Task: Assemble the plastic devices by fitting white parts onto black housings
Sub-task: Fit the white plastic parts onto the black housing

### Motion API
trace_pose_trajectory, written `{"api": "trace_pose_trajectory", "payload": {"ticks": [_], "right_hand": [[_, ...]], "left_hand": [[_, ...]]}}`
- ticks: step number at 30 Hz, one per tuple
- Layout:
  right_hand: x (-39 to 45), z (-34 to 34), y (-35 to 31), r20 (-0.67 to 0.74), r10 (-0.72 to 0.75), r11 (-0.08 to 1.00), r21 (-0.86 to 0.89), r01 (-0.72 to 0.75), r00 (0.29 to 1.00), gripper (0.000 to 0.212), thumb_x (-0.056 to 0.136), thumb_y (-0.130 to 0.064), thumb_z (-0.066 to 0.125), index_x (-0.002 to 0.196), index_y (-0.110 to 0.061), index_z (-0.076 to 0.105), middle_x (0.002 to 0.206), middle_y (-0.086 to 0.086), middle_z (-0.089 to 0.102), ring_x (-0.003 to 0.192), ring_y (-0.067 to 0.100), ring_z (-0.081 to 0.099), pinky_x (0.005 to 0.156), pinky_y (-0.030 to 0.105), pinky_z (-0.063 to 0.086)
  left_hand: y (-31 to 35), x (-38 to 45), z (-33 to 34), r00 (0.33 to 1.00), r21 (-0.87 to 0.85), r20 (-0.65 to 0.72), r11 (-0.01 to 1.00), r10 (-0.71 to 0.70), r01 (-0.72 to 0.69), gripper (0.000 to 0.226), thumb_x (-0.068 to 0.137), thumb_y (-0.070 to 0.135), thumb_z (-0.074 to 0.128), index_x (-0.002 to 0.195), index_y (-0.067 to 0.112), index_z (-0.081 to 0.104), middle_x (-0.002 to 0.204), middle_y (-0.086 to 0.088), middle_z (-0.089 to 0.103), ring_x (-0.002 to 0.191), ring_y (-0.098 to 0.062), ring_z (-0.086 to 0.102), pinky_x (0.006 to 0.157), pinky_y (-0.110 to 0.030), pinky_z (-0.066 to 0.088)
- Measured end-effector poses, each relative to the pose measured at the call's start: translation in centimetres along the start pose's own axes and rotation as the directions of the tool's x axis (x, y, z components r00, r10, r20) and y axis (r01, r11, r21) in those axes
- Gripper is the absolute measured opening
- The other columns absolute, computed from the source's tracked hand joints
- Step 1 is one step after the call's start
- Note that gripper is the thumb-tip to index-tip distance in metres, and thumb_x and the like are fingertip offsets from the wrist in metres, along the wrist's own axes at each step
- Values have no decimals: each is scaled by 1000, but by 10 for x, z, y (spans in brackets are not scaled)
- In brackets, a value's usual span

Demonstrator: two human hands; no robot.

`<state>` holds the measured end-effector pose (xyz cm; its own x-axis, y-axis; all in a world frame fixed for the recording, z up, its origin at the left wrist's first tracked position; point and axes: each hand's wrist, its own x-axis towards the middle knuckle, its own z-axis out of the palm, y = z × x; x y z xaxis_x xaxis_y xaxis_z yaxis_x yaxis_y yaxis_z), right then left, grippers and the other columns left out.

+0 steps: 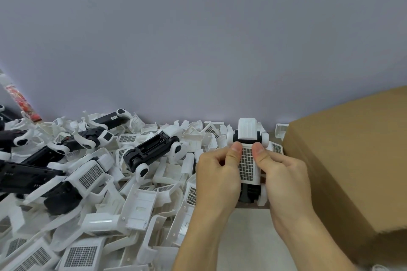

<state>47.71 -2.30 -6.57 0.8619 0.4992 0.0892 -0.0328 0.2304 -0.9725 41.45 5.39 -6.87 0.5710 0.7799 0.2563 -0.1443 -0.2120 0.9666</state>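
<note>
Centrally, a white grille part (pixel 247 164) is being pressed onto a black housing (pixel 248 192). It is being gripped by the left hand (pixel 217 175) and right hand (pixel 284 174), thumbs on top.

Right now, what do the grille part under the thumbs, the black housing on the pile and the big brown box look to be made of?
White grille cover: looks like moulded plastic, smooth and slightly glossy, with a dark square mesh panel. Black housing: apparently hard plastic, satin black with moulded ribs. Brown box: likely cardboard, matte with a creased edge.

light: bright, even | shadows: soft | edges: wide-angle bending | focus: slightly soft
</note>
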Motion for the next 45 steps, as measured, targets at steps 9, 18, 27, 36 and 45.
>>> {"api": "trace_pose_trajectory", "payload": {"ticks": [9,18,27,36,45], "right_hand": [[4,-5,4,168,51,998,-46,-44,985,29,99,-32,57,93,-16,80,94,14,76,96,31,72,96,54,54],[5,-9,8,90,-24,992,-118,35,996,23,98,-31,60,94,-22,80,92,1,78,98,23,72,95,50,54],[4,-6,8,80,-100,987,-115,109,992,18,95,-31,62,93,-27,79,88,-7,78,90,10,73,87,36,57],[8,-12,10,138,-13,1000,-3,14,990,23,97,-25,61,112,-17,76,104,2,77,106,20,71,100,48,52],[6,-12,11,20,-156,979,-125,158,987,13,94,-25,67,99,-26,79,89,-15,77,88,3,72,80,25,54]], "left_hand": [[-2,-1,0,995,-94,3,990,-102,102,43,95,50,58,75,17,79,74,-9,75,68,-16,68,67,-35,53],[-4,-1,1,988,-44,119,993,-100,106,25,102,26,56,93,16,77,84,-1,74,81,-16,69,73,-29,55],[-4,1,-1,992,-104,72,989,-101,108,18,99,27,61,98,19,78,87,1,77,84,-13,71,70,-22,53],[-7,3,-2,965,-300,170,923,-198,243,30,82,32,71,106,15,78,106,-14,76,105,-33,71,100,-57,51],[-5,-1,-4,985,-149,107,977,-135,150,24,95,12,67,95,33,78,97,4,79,96,-14,74,95,-43,56]]}}
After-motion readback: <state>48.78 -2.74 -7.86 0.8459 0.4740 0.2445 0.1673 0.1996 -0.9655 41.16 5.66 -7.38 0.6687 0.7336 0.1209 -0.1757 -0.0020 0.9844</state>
